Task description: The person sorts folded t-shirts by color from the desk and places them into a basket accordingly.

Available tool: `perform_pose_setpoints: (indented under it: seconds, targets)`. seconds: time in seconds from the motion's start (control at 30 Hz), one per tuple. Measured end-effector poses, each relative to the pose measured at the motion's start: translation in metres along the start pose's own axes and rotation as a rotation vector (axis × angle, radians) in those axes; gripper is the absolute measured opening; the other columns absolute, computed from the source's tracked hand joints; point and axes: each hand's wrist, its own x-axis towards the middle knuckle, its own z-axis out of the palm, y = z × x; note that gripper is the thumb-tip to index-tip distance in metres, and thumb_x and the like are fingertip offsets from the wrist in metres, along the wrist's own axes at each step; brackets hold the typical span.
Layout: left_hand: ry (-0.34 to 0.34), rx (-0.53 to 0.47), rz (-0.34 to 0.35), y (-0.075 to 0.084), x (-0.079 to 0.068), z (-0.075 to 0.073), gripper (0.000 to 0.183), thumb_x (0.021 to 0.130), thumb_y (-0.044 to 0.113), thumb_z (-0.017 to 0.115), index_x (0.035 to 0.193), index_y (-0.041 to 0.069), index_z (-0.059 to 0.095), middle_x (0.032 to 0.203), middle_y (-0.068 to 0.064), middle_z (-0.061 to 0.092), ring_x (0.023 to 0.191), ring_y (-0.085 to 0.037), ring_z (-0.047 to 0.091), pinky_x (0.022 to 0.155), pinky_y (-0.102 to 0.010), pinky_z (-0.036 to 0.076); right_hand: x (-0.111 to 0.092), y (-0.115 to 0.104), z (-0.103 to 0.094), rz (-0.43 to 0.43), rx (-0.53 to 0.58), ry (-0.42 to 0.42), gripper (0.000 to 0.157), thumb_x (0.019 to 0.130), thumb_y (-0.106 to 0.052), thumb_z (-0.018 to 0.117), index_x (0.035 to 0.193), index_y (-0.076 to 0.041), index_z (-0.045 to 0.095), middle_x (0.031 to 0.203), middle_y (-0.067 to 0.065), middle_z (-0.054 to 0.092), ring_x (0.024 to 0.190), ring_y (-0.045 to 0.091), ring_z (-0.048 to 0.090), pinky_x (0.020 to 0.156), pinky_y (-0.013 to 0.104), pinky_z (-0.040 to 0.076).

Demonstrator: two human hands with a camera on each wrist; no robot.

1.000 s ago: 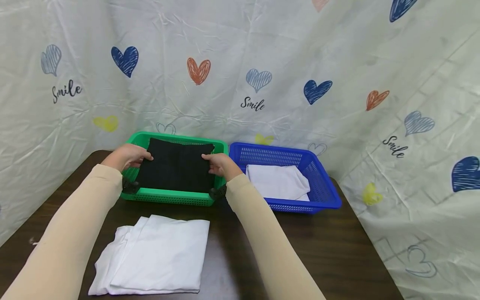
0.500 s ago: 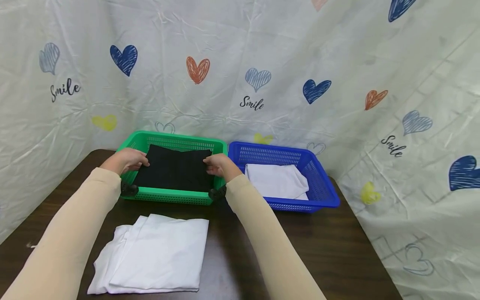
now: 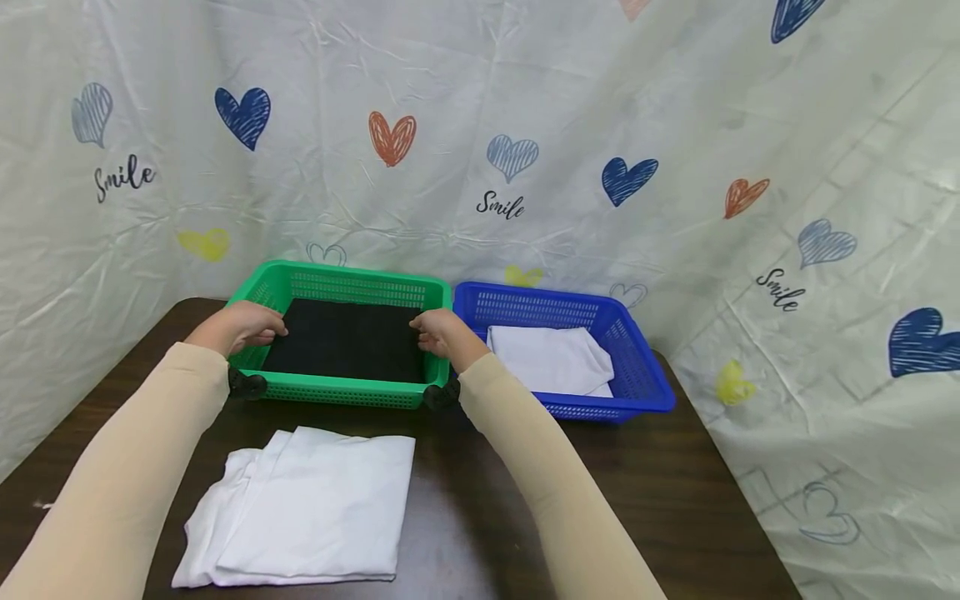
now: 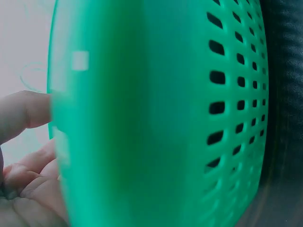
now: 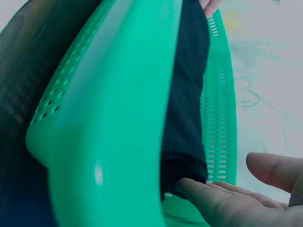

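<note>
A folded black cloth lies flat in the green basket. At its left edge is my left hand, reaching over the basket's front rim. Thumb and fingers stand apart in the left wrist view, where the basket wall hides part of the hand. My right hand is at the cloth's right edge. In the right wrist view its extended fingers touch the end of the black cloth, and the thumb stays well away from them.
To the right stands a blue basket holding a folded white cloth. More folded white cloth lies on the dark wooden table between my forearms. A white sheet with printed hearts hangs behind the baskets.
The black cloth has come down from a raised, tilted position to lie flat in the green basket. My left hand has moved slightly left and released its edge; the right grip has loosened.
</note>
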Motion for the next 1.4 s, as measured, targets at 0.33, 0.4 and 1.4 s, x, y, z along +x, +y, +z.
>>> perform_pose_setpoints:
  seconds: [0.33,0.4,1.4]
  targets:
    - [0.024,-0.106,0.101,-0.014,-0.018,-0.007,0.067,0.102,0.015,0.05,0.155,-0.008,0.017,0.151,-0.025,0.043,0.106,-0.005,0.067,0.09,-0.018,0.056,-0.015,0.003,-0.019,-0.082,0.129,-0.13,0.054,0.103,-0.004,0.046,0.154,0.002,0.028,0.162,0.02,0.028,0.152,0.031,0.027,0.123,0.038,0.031]
    - [0.015,-0.114,0.133,-0.019,-0.021,-0.01,0.067,0.102,0.015,0.05,0.154,-0.01,0.017,0.128,-0.009,0.063,0.086,0.011,0.063,0.092,-0.02,0.056,-0.019,0.006,-0.023,-0.095,0.149,-0.173,0.053,0.105,-0.004,0.043,0.155,0.002,0.026,0.163,0.02,0.025,0.153,0.031,0.024,0.125,0.039,0.026]
    - [0.13,-0.1,0.288,-0.097,-0.123,0.034,0.067,0.101,0.034,0.057,0.152,-0.003,0.033,0.112,0.037,0.06,0.101,0.024,0.053,0.075,-0.004,0.044,-0.118,0.129,-0.103,-0.211,0.231,-0.499,0.057,0.106,-0.015,0.041,0.155,0.007,0.021,0.16,0.026,0.026,0.138,0.019,0.05,0.111,0.029,0.044]
